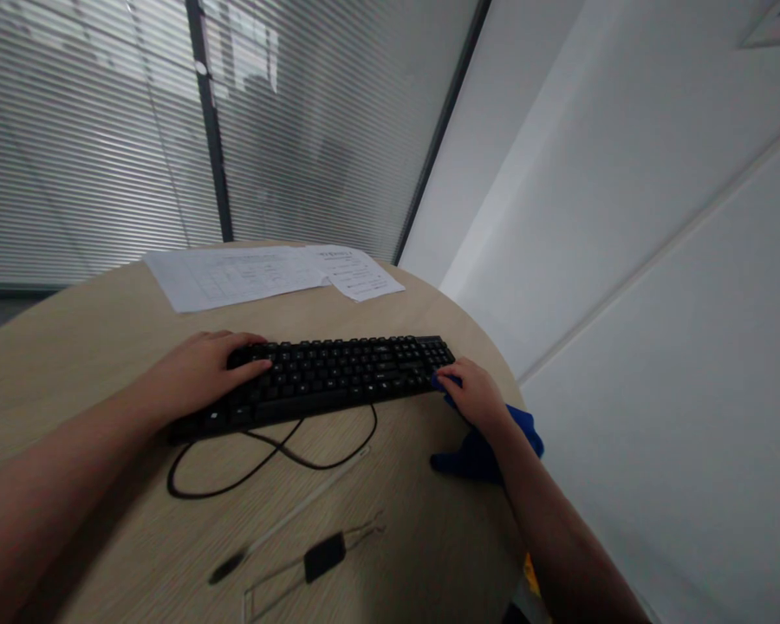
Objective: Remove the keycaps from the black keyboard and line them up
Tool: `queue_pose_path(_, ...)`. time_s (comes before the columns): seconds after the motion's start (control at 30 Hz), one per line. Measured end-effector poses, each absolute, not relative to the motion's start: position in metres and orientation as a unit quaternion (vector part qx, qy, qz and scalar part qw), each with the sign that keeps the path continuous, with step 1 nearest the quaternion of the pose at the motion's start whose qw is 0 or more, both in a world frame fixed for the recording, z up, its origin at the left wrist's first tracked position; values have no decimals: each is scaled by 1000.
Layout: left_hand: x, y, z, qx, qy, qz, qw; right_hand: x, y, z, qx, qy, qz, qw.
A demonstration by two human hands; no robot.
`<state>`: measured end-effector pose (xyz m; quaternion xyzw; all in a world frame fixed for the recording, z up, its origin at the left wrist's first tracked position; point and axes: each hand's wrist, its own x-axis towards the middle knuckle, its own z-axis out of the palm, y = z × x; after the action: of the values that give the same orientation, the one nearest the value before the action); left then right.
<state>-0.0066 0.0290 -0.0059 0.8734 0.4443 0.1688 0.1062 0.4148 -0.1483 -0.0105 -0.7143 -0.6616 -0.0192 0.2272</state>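
Note:
A black computer keyboard [338, 368] lies on the round wooden table, slightly tilted across the view. My left hand [211, 373] grips its left end, thumb on the keys and fingers over the far edge. At the right end, my right hand [471, 390] pinches a blue cloth [474, 455] against the number keys' near corner. The rest of that cloth hangs loosely under my wrist and rests on the table. From below the keyboard, its black cable [279, 446] loops out on the near side.
Nearer me on the table [123, 303] lie a thin pale stick with a dark tip [299, 511] and a wire tool with a black middle [325, 557]. Printed paper sheets [247, 273] lie at the far edge. A white wall [598, 260] stands close on the right, blinds [91, 156] behind.

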Motion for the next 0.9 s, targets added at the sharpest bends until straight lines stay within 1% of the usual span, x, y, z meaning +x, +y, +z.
queue_pose_path(0.23, -5, 27, -4, 873, 450, 159, 100, 424, -149, -13, -751, -629, -24, 199)
queue_pose_path(0.43, -7, 31, -7, 880, 439, 162, 87, 409, -145, -15, -712, -671, -17, 206)
queue_pose_path(0.67, -5, 28, -4, 880, 439, 163, 85, 423, -147, -15, -762, -618, -25, 192)
queue_pose_path(0.8, -5, 28, -5, 875, 446, 164, 92, 412, -146, -13, -726, -648, -32, 226)
queue_pose_path(0.9, -5, 28, -5, 876, 446, 157, 91, 402, -144, -12, -694, -678, -15, 240)
